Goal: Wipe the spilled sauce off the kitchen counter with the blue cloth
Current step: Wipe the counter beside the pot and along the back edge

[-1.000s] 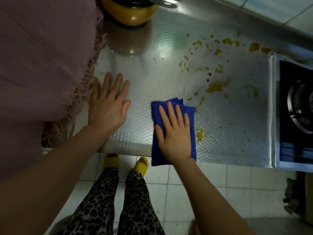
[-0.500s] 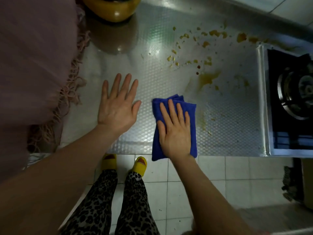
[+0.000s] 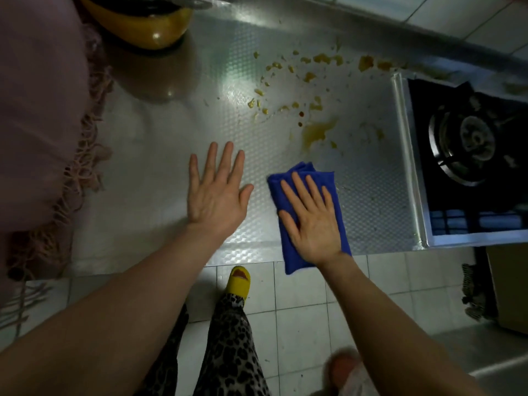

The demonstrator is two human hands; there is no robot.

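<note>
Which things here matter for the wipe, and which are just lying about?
Job: cloth under right hand; sauce; counter; left hand flat on it.
Lying about: yellow pot; stove; pink fabric.

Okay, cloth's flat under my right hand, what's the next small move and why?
Probably slide the right hand and blue cloth forward over the sauce puddle. It lies just beyond the cloth's far edge, unwiped, with more sauce splatter behind it.

My steel counter [image 3: 160, 155] carries my flat left hand [image 3: 217, 195], the blue cloth [image 3: 331, 178] under my right palm [image 3: 314, 224], sauce spatters [image 3: 317, 131] and a yellow pot [image 3: 148, 27].
</note>
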